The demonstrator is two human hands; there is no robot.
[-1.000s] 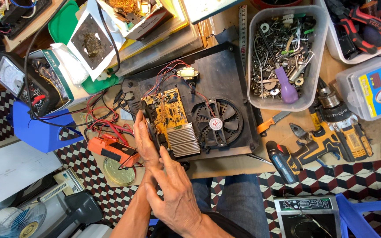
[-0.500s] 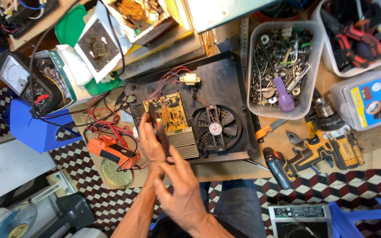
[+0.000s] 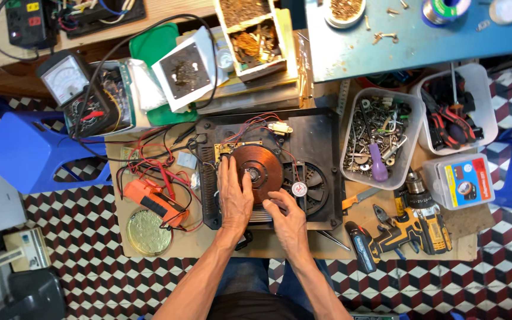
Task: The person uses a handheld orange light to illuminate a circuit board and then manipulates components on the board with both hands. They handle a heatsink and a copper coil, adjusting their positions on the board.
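A black open cooker base (image 3: pixel 321 136) lies on the low work board, with red wires and a small fan (image 3: pixel 306 188) inside. A round copper coil (image 3: pixel 263 166) rests over the circuit board in the base. My left hand (image 3: pixel 234 198) lies on the coil's left side, fingers spread along its rim. My right hand (image 3: pixel 287 220) grips the coil's lower right edge with bent fingers, just beside the fan. The circuit board is almost wholly hidden under the coil and my hands.
An orange clamp meter (image 3: pixel 152 202) with red leads and a round yellowish dish (image 3: pixel 148 232) lie left of the base. An analog meter (image 3: pixel 63 83) stands at the back left. Tubs of screws (image 3: pixel 380 136) and pliers (image 3: pixel 454 115), a cordless drill (image 3: pixel 415 228) sit right.
The bare circuit board seen earlier is now covered by the copper coil. Both hands moved up onto the coil. The camera view shifted, showing more of the bench behind.
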